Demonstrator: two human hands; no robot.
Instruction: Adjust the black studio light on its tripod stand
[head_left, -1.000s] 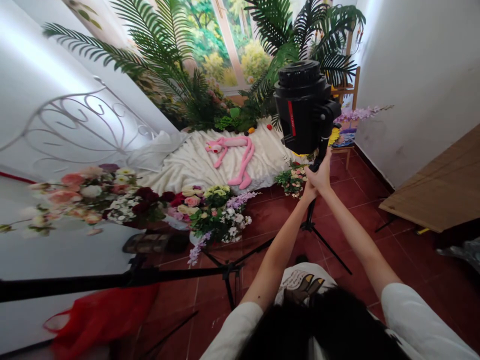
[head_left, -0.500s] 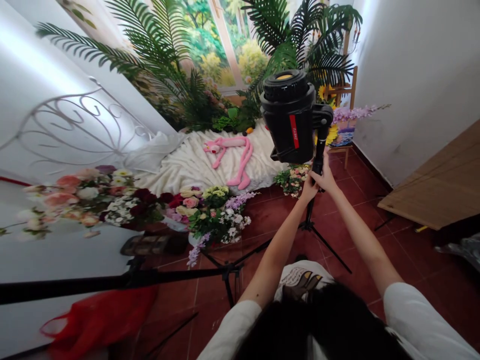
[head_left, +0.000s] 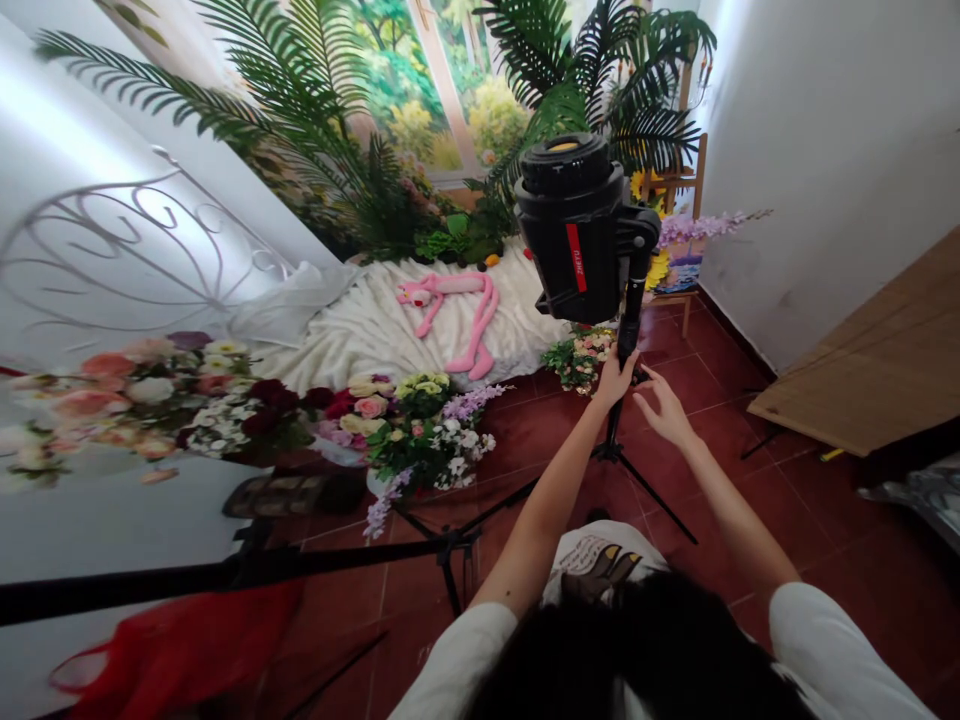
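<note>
The big black lamp [head_left: 566,245] is up on top of its pole [head_left: 636,300], end w/ the yellow spot [head_left: 564,147] facing up, so that bit looks done. The stand legs [head_left: 660,498] are spread on the red floor [head_left: 521,425], so that looks done too. L hand [head_left: 616,381] is wrapped round the pole under the lamp, fingers closed on it. R hand [head_left: 666,412] is just beside a small dark knob [head_left: 640,374] on the pole; its thumb & pointer finger are apart, holding nothing I can see. Can't tell if they touch the knob or if it's tight, so maybe the knob bit is left. White fluffy blanket [head_left: 345,330] w/ a pink toy [head_left: 459,284] on it is past the lamp. Flowers [head_left: 435,430] are off to the L, & another black stand [head_left: 337,556] is nr them.
</note>
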